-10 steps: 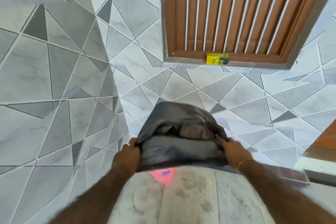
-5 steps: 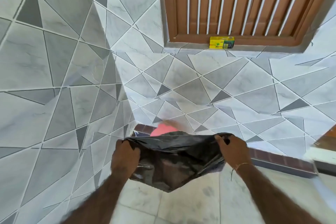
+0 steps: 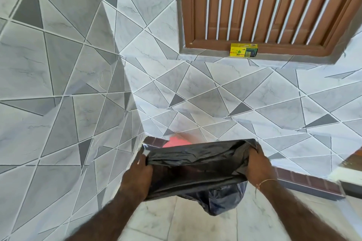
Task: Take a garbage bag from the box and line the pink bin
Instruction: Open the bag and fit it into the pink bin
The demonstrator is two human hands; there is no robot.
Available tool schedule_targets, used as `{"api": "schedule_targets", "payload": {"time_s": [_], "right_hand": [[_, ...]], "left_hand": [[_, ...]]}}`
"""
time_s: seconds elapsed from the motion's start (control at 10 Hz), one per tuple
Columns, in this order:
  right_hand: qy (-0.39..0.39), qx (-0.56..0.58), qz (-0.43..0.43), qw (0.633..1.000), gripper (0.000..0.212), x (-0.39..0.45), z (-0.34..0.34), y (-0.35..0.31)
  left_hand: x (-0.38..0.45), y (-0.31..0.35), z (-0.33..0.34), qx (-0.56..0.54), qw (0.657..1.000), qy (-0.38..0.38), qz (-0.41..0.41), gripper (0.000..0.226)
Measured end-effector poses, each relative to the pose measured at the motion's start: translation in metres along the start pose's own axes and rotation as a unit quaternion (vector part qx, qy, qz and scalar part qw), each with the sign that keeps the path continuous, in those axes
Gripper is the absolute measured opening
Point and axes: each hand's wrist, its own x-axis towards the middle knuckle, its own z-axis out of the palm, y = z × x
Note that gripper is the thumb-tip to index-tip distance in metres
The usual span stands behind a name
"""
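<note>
A black garbage bag [image 3: 197, 172] hangs stretched between my two hands, its mouth pulled wide and its bottom drooping toward the floor. My left hand [image 3: 138, 174] grips the bag's left edge. My right hand [image 3: 256, 164] grips the right edge. Just behind the bag's upper rim a small part of the pink bin [image 3: 175, 142] shows, blurred; the bag hides the rest. The yellow garbage bag box [image 3: 243, 50] stands on the sill under the brown window grille.
Grey and white triangle-patterned tiles cover the wall, with a protruding corner [image 3: 135, 119] at my left. A dark brown skirting strip [image 3: 305, 180] runs along the floor at the right. A brown window frame [image 3: 274, 6] fills the upper right.
The bag dropped from in front of my view, where it covered the bin, to lower down. The pink bin now shows behind the bag's top edge instead of below it.
</note>
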Motion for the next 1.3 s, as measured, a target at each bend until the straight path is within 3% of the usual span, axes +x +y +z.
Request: {"api": "schedule_targets", "payload": {"time_s": [0.1,0.2,0.3,0.6,0.8,1.1,1.3], "right_hand": [[-0.018,-0.012,0.005,1.0,0.063,0.002,0.017,-0.006],[-0.046,0.011,0.038,0.998,0.062,0.008,0.045,-0.015],[-0.02,0.007,0.014,1.0,0.069,0.027,0.062,-0.031],[0.094,-0.015,-0.001,0.995,0.071,0.127,0.024,-0.177],[0.123,-0.053,-0.029,0.991,0.076,0.152,0.02,-0.244],[0.049,-0.03,-0.016,0.998,0.078,0.154,0.075,-0.247],[0.086,0.03,-0.064,0.994,0.071,0.178,0.079,-0.268]], "left_hand": [[0.0,-0.003,0.011,0.05,0.997,-0.062,-0.001,0.034],[0.019,-0.013,0.024,0.079,0.988,-0.119,0.049,0.039],[0.058,-0.034,0.031,0.074,0.984,-0.144,0.072,0.035],[0.242,-0.125,-0.061,0.04,0.998,-0.017,0.048,0.026],[0.288,-0.167,-0.087,-0.022,0.999,0.025,-0.005,0.027],[0.281,-0.199,-0.046,0.014,0.997,-0.074,0.005,0.031],[0.3,-0.206,-0.059,0.006,0.996,-0.085,-0.034,0.033]]}}
